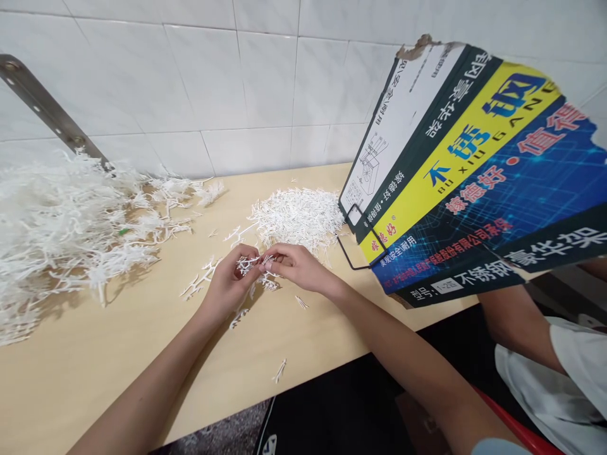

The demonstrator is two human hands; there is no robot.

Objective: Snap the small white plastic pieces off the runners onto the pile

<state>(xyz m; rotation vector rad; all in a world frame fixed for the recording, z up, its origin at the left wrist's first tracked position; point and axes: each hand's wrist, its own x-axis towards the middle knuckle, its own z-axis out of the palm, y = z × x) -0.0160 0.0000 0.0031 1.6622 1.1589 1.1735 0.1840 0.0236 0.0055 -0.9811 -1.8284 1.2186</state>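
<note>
Near the middle of the wooden table [218, 354], my left hand [232, 278] is closed around a white branched plastic piece [246, 264]. My right hand [296, 265] pinches the same piece from the right, its fingertips touching those of my left hand. Just beyond both hands is a pile of small white pieces [298, 218]. Under and beside my hands lie more branched bits, including a branched piece [202, 278] left of my left hand. A few loose sticks [301, 302] rest to the right, and others [281, 370] lie closer to the table's front edge.
A large heap of white branched pieces [61, 234] covers the table's left side. On the right, a printed cardboard panel [455, 177] stands upright with a black wire frame [353, 253] at its base. Behind it shows another person's arm [516, 322]. A metal bracket [52, 107] is on the tiled wall.
</note>
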